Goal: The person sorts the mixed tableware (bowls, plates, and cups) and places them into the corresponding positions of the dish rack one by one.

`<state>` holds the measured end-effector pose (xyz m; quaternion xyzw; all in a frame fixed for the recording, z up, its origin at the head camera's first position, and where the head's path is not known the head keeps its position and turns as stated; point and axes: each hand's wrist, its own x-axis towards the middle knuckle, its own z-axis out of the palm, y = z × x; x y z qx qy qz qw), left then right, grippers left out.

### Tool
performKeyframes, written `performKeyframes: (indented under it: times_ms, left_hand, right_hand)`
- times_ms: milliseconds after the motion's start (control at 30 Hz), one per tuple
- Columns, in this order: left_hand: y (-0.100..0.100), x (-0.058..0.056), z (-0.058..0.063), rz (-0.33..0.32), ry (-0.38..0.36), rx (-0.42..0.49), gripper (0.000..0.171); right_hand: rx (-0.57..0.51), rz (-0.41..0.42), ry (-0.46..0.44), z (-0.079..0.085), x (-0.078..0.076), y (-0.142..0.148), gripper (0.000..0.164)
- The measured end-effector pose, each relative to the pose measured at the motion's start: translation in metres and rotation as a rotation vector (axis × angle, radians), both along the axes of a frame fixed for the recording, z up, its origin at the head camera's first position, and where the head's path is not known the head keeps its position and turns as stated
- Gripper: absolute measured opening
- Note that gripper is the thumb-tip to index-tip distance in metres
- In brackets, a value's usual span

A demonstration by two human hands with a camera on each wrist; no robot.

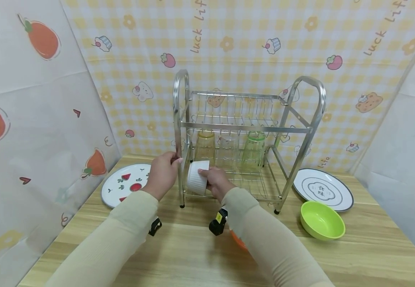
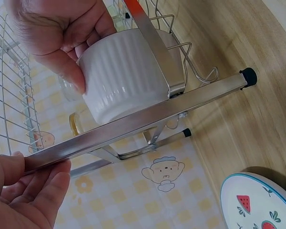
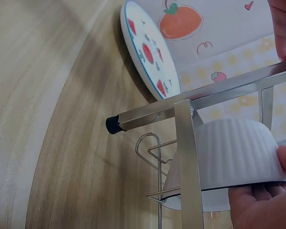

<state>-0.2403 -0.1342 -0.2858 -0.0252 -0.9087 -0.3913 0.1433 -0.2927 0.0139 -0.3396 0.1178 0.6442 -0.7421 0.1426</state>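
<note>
A white ribbed bowl (image 1: 196, 180) is tilted low in the metal rack (image 1: 245, 128), just inside its left front post (image 1: 181, 183). The right hand (image 1: 219, 181), the nearer, pinches the bowl's rim; the left hand (image 1: 163, 172) grips that post. An amber glass (image 1: 205, 146) stands behind.

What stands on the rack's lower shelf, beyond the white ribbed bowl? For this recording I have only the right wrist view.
Observer: Behind the white ribbed bowl that the right hand holds, the rack holds a yellow glass, a clear glass and a green glass.
Operator: What lies right of the rack?
Observer: In the head view, a lime-green bowl in front of a white plate.
Operator: And nearer the person?
Observer: An orange rim beside the right sleeve, which hides the rest.
</note>
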Motion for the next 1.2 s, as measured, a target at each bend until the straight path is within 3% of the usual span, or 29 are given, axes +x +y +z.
performKeyframes:
  times_ms: [367,867,1200]
  left_hand:
    - [0.001,0.001,0.001,-0.001,-0.011,0.014,0.022]
    - [-0.001,0.002,-0.007,0.011,0.002,0.031,0.025]
    - [-0.003,0.006,-0.011,0.006,-0.047,0.048,0.031]
  right_hand:
    - [0.108,0.04,0.052,0.003,0.008,-0.003,0.034]
    - [0.136,0.086,0.064,0.009,0.014,0.0,0.035]
    - [0.156,0.111,0.094,0.01,0.017,0.005,0.037]
